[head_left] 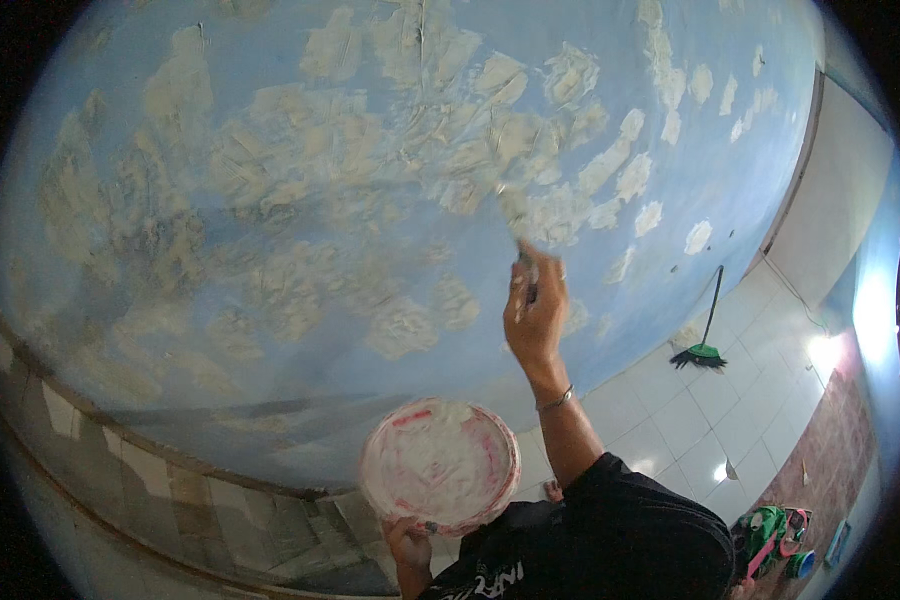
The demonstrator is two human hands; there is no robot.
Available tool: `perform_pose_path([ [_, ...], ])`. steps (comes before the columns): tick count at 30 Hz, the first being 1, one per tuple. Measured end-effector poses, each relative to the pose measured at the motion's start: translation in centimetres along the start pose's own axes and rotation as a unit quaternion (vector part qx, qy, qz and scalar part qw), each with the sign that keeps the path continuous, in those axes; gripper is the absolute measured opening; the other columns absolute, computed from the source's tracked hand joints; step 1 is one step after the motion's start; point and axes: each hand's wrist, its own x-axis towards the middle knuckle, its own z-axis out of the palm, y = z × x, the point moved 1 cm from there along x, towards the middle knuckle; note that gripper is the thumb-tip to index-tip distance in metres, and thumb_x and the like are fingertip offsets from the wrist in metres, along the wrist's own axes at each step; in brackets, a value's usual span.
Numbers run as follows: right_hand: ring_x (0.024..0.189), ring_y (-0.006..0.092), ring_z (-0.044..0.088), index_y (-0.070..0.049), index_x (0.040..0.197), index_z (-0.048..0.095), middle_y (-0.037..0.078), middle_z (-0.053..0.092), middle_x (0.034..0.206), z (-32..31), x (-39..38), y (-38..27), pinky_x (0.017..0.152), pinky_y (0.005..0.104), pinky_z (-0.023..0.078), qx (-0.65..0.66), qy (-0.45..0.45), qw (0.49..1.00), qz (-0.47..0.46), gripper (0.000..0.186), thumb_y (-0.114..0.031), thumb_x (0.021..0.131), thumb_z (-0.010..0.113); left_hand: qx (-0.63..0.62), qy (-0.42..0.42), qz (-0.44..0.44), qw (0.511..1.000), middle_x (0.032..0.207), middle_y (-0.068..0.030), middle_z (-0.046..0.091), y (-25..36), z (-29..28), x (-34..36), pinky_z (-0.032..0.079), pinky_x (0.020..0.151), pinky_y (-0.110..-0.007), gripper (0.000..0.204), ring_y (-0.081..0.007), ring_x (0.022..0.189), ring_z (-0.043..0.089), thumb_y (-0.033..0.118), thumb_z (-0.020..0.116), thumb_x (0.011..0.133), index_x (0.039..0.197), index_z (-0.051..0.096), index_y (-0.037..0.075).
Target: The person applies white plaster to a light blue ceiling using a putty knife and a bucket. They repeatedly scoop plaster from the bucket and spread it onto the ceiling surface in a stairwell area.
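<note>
My right hand (536,300) is raised in front of a light blue wall (360,230) patched with cream filler, its fingers closed on the handle of a putty knife (513,215). The knife's slightly blurred blade is at a patched area near the middle; whether it touches the wall I cannot tell. Lower in the head view, my left hand (407,545) grips the rim of a round, shallow pink-and-white container (438,460) with white filler smeared inside it.
A broom (700,354) with a green head leans at the wall's foot on white floor tiles (685,430). A pile of green and pink items (775,540) lies at the lower right. A dark ledge (130,440) runs along the lower left.
</note>
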Motion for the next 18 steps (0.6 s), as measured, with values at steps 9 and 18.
perform_pose_path([
  [9,0.085,0.0300,0.065,0.001,0.128,0.061,0.020,0.063,0.103,0.7,3.4,1.6,0.071,0.0399,0.054,-0.063,0.057,0.994,-0.061,0.028,-0.003,0.101,0.056,-0.024,-0.038,0.024,0.999,0.121,-0.0146,0.063,-0.4,-0.4,1.5,0.060,0.085,-0.041,0.076,-0.0281,0.097,0.068,-0.002,0.060,0.073,0.147,0.041,0.001],
  [18,0.073,0.0172,0.062,-0.001,0.128,0.064,0.013,0.069,0.098,-3.7,3.6,0.8,0.064,0.0323,0.051,-0.014,0.072,0.997,0.000,0.027,-0.009,0.104,0.056,0.014,-0.080,-0.055,0.995,0.135,-0.0168,0.054,-0.4,-1.9,3.3,0.049,0.104,-0.049,0.077,-0.0345,0.121,0.057,-0.010,0.059,0.073,0.147,0.041,0.001],
])
